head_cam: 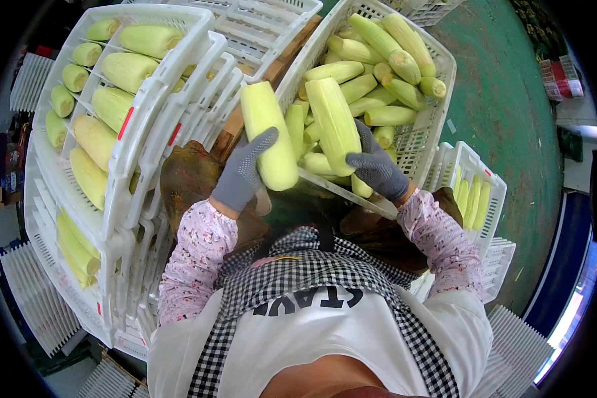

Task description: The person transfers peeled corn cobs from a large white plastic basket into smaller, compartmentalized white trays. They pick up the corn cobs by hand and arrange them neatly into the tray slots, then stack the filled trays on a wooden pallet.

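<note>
My left hand [244, 169], in a grey dotted work glove, grips a husked-in ear of corn [268, 134], pale green with trimmed ends. A second ear of corn [332, 124] is in my right hand [378, 161], gloved alike, with the thumb across its lower end. Both ears are held side by side, tilted, above the near end of a white perforated plastic crate [440, 74]. Inside that crate lies a heap of loose corn ears [373, 94], partly hidden by the two held ones.
Stacked white trays [124, 169] rise at my left, with corn ears [129, 72] laid in rows in the top one. A divided white tray [258, 30] sits beyond, by a wooden edge [293, 49]. More corn-filled crates [495, 199] stand at right on the green floor [502, 114].
</note>
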Tool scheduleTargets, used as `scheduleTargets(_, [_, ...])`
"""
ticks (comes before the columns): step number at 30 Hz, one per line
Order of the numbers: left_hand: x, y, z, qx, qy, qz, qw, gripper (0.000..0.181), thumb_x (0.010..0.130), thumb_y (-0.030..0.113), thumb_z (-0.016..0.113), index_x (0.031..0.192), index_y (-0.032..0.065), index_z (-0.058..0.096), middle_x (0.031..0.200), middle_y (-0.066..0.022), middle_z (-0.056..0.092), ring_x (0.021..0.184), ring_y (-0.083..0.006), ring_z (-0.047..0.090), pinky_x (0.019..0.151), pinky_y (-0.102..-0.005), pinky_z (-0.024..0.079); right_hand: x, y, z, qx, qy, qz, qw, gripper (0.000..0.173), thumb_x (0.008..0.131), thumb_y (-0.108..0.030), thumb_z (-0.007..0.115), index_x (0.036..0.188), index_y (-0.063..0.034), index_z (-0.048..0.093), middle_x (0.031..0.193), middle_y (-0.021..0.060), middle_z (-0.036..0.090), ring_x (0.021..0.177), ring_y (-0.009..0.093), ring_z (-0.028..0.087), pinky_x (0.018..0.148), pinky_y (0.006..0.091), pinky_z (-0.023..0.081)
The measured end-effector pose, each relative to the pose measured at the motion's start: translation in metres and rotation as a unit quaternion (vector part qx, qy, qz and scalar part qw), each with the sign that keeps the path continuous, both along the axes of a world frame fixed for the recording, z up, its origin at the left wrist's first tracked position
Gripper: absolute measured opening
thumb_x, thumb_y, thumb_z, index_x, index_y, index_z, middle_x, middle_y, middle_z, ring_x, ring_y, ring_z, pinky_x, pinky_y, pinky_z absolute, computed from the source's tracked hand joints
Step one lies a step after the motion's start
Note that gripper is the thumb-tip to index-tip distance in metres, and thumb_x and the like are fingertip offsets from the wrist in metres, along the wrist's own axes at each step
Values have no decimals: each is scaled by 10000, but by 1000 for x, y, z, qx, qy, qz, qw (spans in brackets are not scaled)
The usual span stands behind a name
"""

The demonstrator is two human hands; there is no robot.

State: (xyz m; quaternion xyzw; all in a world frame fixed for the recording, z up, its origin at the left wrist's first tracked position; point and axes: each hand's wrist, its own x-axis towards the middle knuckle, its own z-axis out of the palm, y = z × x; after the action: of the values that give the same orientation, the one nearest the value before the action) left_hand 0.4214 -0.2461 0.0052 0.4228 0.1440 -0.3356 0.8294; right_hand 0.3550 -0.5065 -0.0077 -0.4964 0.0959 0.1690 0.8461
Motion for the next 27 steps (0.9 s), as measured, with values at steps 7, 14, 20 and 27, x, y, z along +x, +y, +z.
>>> scheduleTargets(7, [-33,-4,11,-130,11,38,991,504,918,337,578,1324,51,486,1198,-138,612,1052,-267,622,914,-399,522,-21,44,19,0,-33,-36,999,767,811,-121,702,1445,-10,285,1355,144,467,1256,230,449,1071,351,351])
scheduleTargets(14, [-57,55,24,-121,-111,66,984,581,887,360,614,1355,49,468,1231,-126,607,1077,-237,611,934,-381,502,-23,98,55,-352,-273,51,894,703,878,-187,644,1431,60,288,1391,216,445,1295,295,430,1071,370,340])
scheduleTargets(20, [-75,173,23,-69,-365,252,894,585,890,340,632,1351,25,458,1292,-132,560,1131,-250,572,957,-368,481,31,132,98,-353,-484,242,763,560,810,-125,682,1318,15,494,1332,206,513,1224,333,512,1002,379,413])
scheduleTargets(27, [-127,379,183,439,-308,435,723,598,826,422,695,1206,-26,588,1073,-166,662,979,-265,658,857,-371,532,131,16,-104,-560,-399,128,714,295,940,-183,550,1132,37,585,1023,167,639,881,218,600,805,288,487])
